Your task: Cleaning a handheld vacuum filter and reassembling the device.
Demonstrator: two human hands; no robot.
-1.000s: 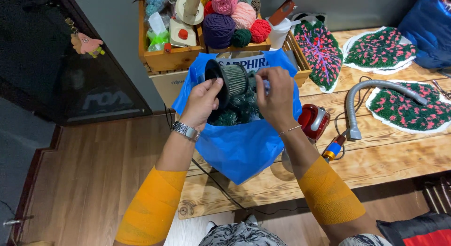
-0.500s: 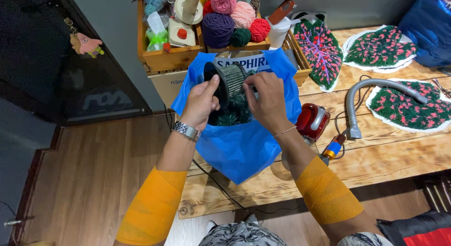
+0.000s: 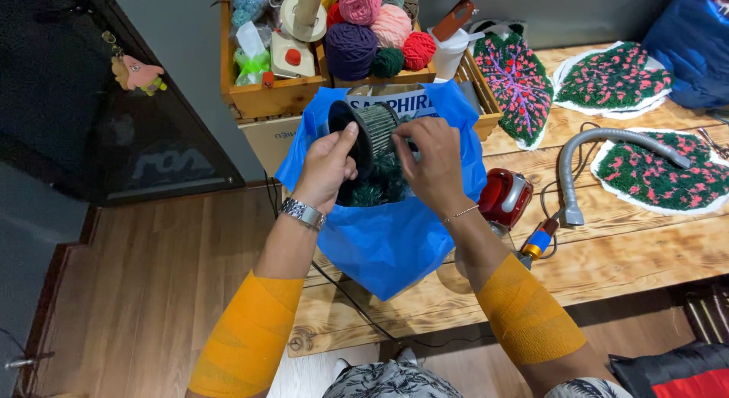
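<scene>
Over blue bag (image 3: 395, 238) | left hand (image 3: 328, 164) grip clamped on pleated filter (image 3: 364, 132) | right hand (image 3: 433, 166) fingers curled onto filter

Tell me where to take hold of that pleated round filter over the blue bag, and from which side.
Take the pleated filter by its dark round end cap, coming from the left, as the left hand does now. The cap looks rigid, while the pleated wall seems easier to crush. That leaves the right hand free at the pleats, with the filter tilted over the open blue bag.
</scene>
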